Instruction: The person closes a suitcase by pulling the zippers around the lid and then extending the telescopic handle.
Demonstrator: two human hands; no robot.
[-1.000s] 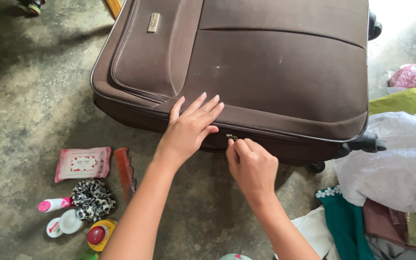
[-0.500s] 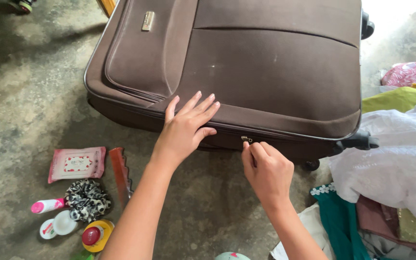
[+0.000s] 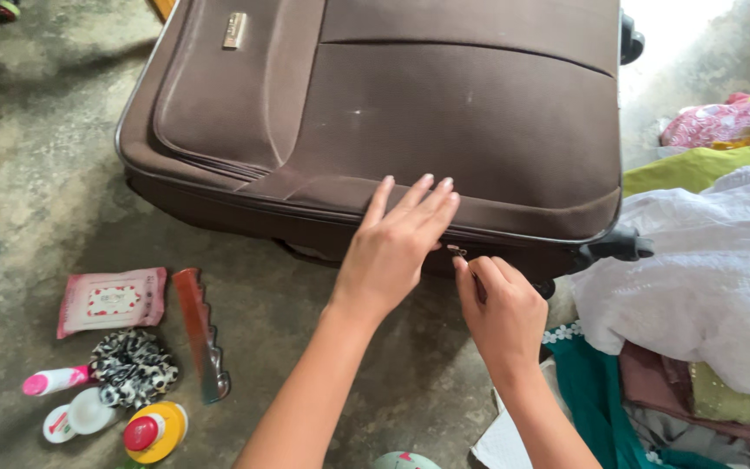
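Note:
A large brown fabric suitcase [image 3: 444, 113] lies flat on the concrete floor. My left hand [image 3: 397, 247] rests flat on its near edge, fingers spread and pressing on the lid. Just to its right, my right hand [image 3: 501, 308] pinches the small metal zipper pull [image 3: 457, 252] on the suitcase's near side. The zipper line left of the pull looks parted, with a dark gap under the lid.
Left on the floor lie a pink wipes pack [image 3: 110, 300], a red comb [image 3: 200, 330], a black-and-white scrunchie [image 3: 132, 365], a small pink-capped bottle [image 3: 52, 379] and a yellow jar with red lid [image 3: 156, 430]. Piled clothes, white [image 3: 696, 278], teal and green, fill the right side.
My right hand has drawn the zipper pull rightward along the suitcase's near side. My left hand has shifted right along the lid edge with it.

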